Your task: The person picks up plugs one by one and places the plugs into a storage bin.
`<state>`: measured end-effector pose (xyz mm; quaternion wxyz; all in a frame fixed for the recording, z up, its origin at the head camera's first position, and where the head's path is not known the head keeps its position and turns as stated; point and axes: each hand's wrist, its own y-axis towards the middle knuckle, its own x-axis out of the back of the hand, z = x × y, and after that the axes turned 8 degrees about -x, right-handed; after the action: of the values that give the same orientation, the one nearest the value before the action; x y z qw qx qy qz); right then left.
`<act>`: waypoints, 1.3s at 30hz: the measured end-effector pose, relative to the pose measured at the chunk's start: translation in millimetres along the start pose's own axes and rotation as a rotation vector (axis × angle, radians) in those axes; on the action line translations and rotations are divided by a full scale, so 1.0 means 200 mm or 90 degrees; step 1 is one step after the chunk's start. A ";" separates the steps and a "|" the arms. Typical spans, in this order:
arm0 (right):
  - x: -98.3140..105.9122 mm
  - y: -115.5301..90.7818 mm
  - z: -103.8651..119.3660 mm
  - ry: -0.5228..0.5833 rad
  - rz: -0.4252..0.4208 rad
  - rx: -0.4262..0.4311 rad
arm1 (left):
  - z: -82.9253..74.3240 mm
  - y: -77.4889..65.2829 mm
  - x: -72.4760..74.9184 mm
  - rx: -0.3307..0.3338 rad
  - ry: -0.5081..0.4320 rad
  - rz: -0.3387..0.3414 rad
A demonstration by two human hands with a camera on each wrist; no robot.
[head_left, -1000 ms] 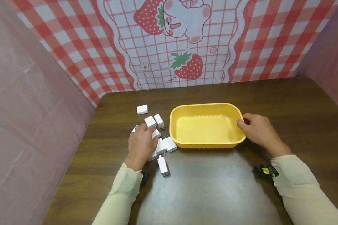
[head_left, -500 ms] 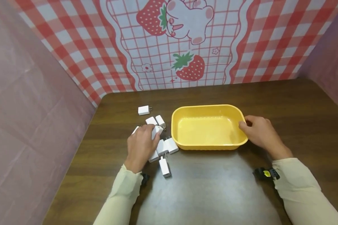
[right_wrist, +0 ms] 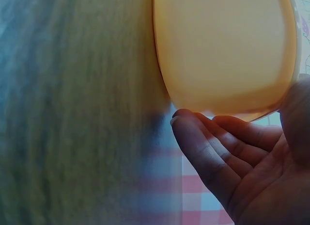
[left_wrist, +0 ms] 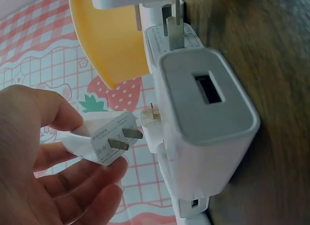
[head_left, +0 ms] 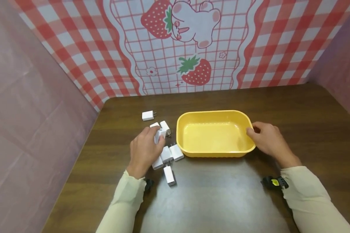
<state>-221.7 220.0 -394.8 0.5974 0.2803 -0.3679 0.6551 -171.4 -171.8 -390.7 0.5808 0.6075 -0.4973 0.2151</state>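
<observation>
My left hand [head_left: 144, 149] pinches a white USB charger [left_wrist: 99, 137] between thumb and fingers. Its two flat metal prongs point away from the palm in the left wrist view. Several more white chargers lie below and around this hand, one [left_wrist: 206, 113] showing its USB port close to the camera. My right hand [head_left: 269, 141] grips the right end of a yellow plastic basin [head_left: 213, 137], thumb over the rim and fingers along the outer wall. Nothing lies inside the basin.
A single charger [head_left: 147, 115] lies apart at the back left of the dark wooden table [head_left: 221, 194]. Another charger [head_left: 169, 175] lies nearest the front. Behind the table hangs a red-and-white checked cloth [head_left: 87, 48] with strawberries.
My left hand has lifted a charger up from the group, and it now shows between thumb and fingers. The right hand keeps its hold on the basin.
</observation>
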 end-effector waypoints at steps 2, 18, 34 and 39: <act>0.00 0.00 0.00 0.002 0.001 0.001 | 0.00 0.00 0.00 0.009 -0.010 0.000; -0.01 -0.01 0.01 0.016 0.001 -0.011 | -0.03 0.05 0.00 0.081 -0.097 -0.040; -0.01 -0.01 0.00 0.024 -0.004 -0.012 | -0.18 0.16 -0.01 0.201 -0.379 0.007; -0.01 -0.01 0.00 0.026 -0.006 -0.009 | -0.23 0.20 -0.02 0.186 -0.408 0.042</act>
<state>-219.9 218.8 -396.6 0.6099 0.2647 -0.3590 0.6550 -193.0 -120.8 -363.8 0.2950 0.7043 -0.6378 0.1008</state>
